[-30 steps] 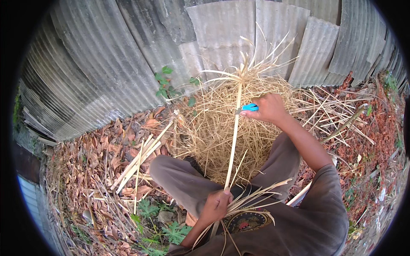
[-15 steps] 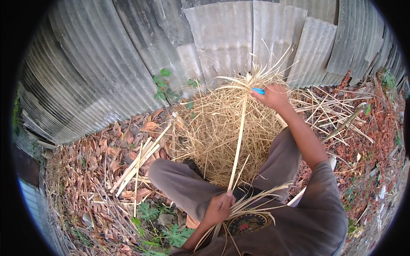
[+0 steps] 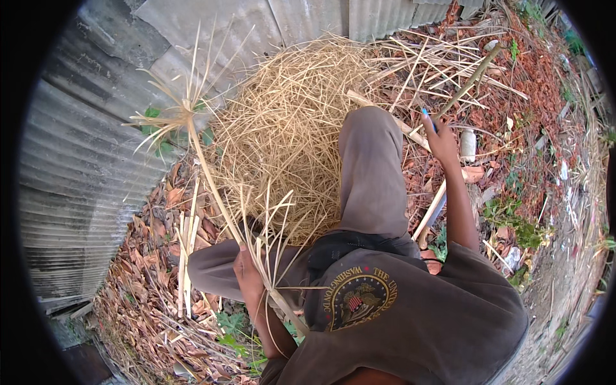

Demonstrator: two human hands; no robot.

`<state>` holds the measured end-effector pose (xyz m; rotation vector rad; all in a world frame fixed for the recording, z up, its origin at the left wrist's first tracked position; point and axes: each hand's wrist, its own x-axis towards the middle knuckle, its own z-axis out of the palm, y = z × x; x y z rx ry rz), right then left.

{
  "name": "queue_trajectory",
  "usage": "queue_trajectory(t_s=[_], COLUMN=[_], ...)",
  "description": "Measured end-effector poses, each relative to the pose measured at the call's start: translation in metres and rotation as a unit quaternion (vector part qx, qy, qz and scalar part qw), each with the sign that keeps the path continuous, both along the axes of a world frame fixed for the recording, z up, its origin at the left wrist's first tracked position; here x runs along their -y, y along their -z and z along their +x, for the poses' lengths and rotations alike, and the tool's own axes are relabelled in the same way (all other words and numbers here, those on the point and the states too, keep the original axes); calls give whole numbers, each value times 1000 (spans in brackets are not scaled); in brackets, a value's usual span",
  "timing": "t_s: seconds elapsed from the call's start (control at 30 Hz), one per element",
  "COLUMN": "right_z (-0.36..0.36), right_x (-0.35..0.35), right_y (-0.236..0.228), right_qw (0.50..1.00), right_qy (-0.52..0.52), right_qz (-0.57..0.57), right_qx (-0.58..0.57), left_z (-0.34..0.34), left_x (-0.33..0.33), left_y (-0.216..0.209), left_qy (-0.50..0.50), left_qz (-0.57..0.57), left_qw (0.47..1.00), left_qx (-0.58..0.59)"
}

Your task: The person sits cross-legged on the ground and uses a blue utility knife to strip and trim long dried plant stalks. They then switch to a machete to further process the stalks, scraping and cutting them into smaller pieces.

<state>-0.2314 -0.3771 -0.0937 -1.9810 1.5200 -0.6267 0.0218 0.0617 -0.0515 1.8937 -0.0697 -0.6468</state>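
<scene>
My left hand (image 3: 249, 274) is closed round a long pale stick (image 3: 215, 179), which looks like bamboo. It slants from my lap up to the far left. Thin shavings, still attached, flare out in a tuft (image 3: 185, 119) at its far end, and more curl out close to my hand. Off to the right, well apart from the stick, my right hand (image 3: 443, 142) grips a small tool with a bright blue handle (image 3: 428, 120); its blade cannot be made out. A heap of pale shavings (image 3: 292, 122) lies in front of my bent legs.
Corrugated metal sheets (image 3: 83, 141) form a wall at the far left and back. Loose strips (image 3: 187, 256) lie on dry leaves at left. Near my right hand are a thick branch (image 3: 471, 83), a pale bottle (image 3: 468, 145) and scattered sticks (image 3: 417, 61).
My view has turned to the right. My right hand has left the stick's far tuft and moved out to the right with the blue-handled tool. The stick now leans left in my left hand.
</scene>
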Motion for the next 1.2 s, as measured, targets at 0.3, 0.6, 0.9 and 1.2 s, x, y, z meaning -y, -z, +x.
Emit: queue_trajectory(t_s=[0.3,0.6,0.9,1.2], right_z=[-119,-175,-212,-211], right_x=[-134,-157,-187,-180], right_y=[334,300,315,356], right_qw=[886,950,889,892], right_qy=[-322,64,142,132], right_qz=[226,274,300,322], right_qx=[-244,-134,-316,-289], left_z=[47,70,56,56], left_x=[45,67,90,74], left_y=[-7,-12,-38,-51], left_qy=[7,79,98,84], left_qz=[-25,-38,15,-27], left_qw=[998,988,980,989], left_qx=[63,125,175,122])
